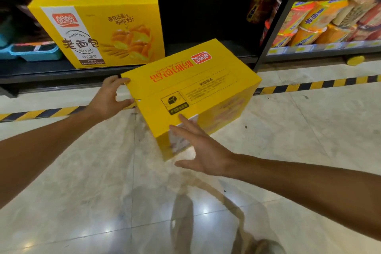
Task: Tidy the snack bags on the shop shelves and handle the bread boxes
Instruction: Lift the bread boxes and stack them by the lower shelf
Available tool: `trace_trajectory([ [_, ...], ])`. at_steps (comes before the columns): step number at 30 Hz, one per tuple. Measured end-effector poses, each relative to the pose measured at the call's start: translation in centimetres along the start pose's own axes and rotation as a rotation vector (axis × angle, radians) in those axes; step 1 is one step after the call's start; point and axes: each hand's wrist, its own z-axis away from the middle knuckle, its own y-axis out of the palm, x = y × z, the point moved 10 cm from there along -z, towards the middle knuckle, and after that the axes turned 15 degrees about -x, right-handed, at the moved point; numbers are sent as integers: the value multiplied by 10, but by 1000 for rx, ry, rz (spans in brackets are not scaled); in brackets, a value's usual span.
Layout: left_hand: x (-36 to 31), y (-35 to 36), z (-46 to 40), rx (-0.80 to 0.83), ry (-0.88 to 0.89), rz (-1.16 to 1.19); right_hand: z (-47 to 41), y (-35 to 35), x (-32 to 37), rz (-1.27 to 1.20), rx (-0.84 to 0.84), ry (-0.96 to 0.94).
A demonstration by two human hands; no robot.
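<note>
A yellow bread box [191, 90] with red lettering on its top is held above the floor, just in front of the bottom shelf. My left hand [112, 97] presses against its far left corner, fingers and thumb spread along the edge. My right hand [198, 146] lies flat with straight fingers against its near corner, thumb below. A second yellow bread box [99, 29] stands upright on the bottom shelf at the left, its picture side facing out. Snack bags [321, 22] in orange and yellow fill the shelf at the right.
A dark shelf bay [206, 16] lies between the standing box and the shelf upright. Blue trays [33, 51] sit at the far left. Yellow and black hazard tape [309, 85] runs along the glossy tiled floor. A red snack bag [262, 0] hangs by the upright.
</note>
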Motion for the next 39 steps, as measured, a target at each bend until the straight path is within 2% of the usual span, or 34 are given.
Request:
trace_trajectory([
  [2,-7,1,11,-78,-109,83,-17,-23,-5,-14,-40,-20],
  [4,-20,9,34,-110,-273,271,-33,-78,-24,-40,-244,29],
  [7,-44,26,73,-64,-379,430,-38,-177,-63,97,-641,79],
  [9,-55,42,94,25,-384,478,-41,-216,-97,201,-736,165],
  [12,-61,59,107,138,-340,521,-52,-219,-151,61,-581,459],
  [14,-60,60,106,165,-326,503,-57,-209,-168,-36,-475,564],
  [22,-47,48,77,106,-359,419,-29,-217,-173,112,-466,499],
  [27,-48,49,55,189,-349,413,-9,-217,-181,29,-472,485],
  [35,-56,53,49,170,-344,378,-36,-198,-182,9,-234,449],
  [39,-51,56,52,169,-457,362,-39,-191,-181,1,-221,455],
])
